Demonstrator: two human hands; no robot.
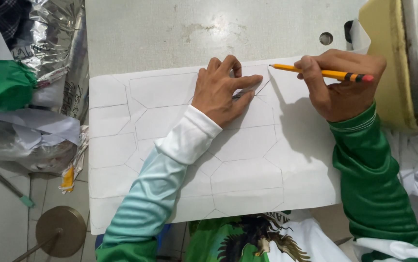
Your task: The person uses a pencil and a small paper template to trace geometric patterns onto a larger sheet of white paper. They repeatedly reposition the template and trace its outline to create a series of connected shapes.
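A pale counter (170, 29) carries a large white paper sheet (248, 165) marked with pencilled polygon lines, spread under both hands. The left hand (218, 92) presses flat, fingers (245, 81) spread, pinning a thin ruler-like strip (248, 92). The right hand (340, 85), fingers closed around a yellow pencil (315, 73), sets its tip just beyond the left fingertips. Line drawing looks underway; steady pressure seems needed.

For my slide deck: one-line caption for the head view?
Left hand steadies a ruler on lined paper; right hand holds a pencil.
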